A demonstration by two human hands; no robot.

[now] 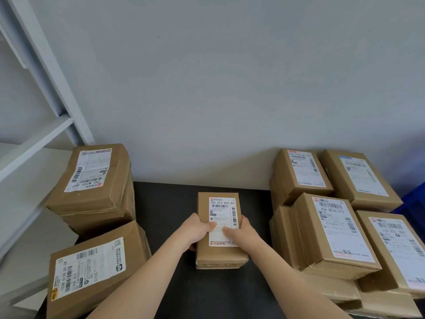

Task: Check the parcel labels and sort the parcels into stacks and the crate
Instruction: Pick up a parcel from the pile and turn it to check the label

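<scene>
Where the black table (165, 203) meets a white shelf frame (46, 88) at the left, two stacks of brown parcels stand: the far stack (92, 180) against the wall, the near stack (96, 270) at the table's front edge. Each top parcel carries a white label facing up.

At centre, a small parcel (220, 255) lies over the table with its label (222, 208) up; whether it rests on the surface or is raised cannot be determined. The left hand (195, 231) grips its left side, thumb on the label, fingers wrapped round the edge. The right hand (243, 233) grips the right side likewise.

To the right, four labelled parcel stacks (331, 229) stand close together. A blue crate (411, 201) shows partly at the far right, behind them.
</scene>
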